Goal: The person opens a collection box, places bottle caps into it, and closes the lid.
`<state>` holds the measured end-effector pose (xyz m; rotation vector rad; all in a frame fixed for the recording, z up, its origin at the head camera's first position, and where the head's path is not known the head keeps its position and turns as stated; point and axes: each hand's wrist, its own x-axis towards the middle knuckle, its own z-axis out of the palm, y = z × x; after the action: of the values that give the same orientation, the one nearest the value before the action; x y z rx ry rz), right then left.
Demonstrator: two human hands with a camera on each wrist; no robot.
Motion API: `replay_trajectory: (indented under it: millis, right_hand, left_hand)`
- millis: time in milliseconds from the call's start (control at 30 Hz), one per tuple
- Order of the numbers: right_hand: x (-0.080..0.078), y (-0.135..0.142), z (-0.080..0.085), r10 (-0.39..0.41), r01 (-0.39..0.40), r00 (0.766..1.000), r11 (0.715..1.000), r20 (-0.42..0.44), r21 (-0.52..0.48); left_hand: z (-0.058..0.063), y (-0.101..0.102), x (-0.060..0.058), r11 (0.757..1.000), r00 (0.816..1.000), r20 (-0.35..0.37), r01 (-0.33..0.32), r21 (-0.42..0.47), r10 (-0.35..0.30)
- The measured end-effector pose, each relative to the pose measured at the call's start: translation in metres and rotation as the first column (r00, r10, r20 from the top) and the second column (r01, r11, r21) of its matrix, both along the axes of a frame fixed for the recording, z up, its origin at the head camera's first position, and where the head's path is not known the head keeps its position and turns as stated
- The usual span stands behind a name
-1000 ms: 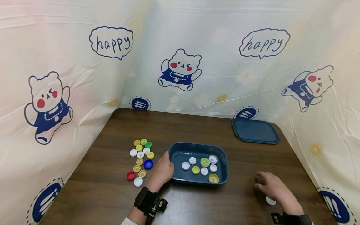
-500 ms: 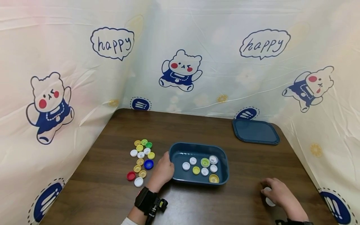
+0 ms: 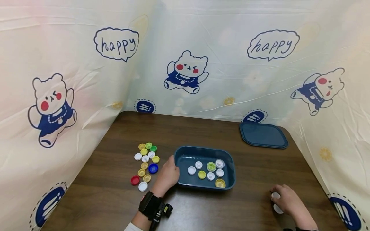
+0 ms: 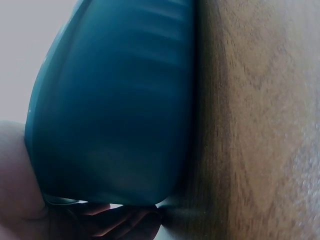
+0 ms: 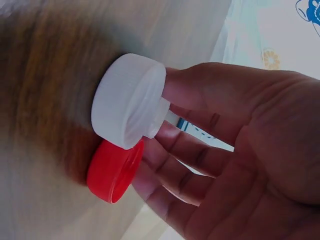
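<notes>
My left hand (image 3: pixel 168 174) grips the left end of a dark blue plastic box (image 3: pixel 185 149). In the left wrist view its fingers (image 4: pixel 135 225) curl along the end of the box's wall (image 4: pixel 115 110). Inside lie several bottle caps, white, yellow and green. Low at the right, my right hand (image 3: pixel 286 198) pinches a small white bottle cap (image 5: pixel 159 118) between thumb and fingers, close over the table. A larger white bottle cap (image 5: pixel 117 100) stands just in front of it, with a red bottle cap (image 5: pixel 111 172) beside the fingertips. In the head view the red one is hidden.
A loose group of bottle caps (image 3: pixel 153 168), yellow, green, white, red and blue, lies left of the box. A flat blue lid (image 3: pixel 263 136) rests at the table's back right. Printed cloth (image 3: pixel 219 73) hangs around the brown table (image 3: pixel 208 211).
My right hand has moved right and slightly toward me, beside the white cap on the table. A second white cap now shows at its thumb. The left hand and box stay put.
</notes>
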<state>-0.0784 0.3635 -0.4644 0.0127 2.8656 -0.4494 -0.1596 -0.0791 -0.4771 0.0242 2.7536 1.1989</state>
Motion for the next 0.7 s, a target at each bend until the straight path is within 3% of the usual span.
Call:
replay_trajectory:
  millis: [333, 700]
  right_hand:
    - [-0.006, -0.004, 0.008, 0.033, -0.033, 0.998, 0.999, -0.054, 0.014]
    - [-0.028, -0.022, 0.026, 0.107, -0.107, 0.982, 0.994, -0.158, 0.010]
  left_hand:
    - [-0.001, 0.001, 0.000, 1.000, 1.000, -0.008, -0.011, 0.006, 0.011]
    - [0.000, 0.002, 0.000, 1.000, 1.000, -0.026, -0.008, -0.001, 0.008]
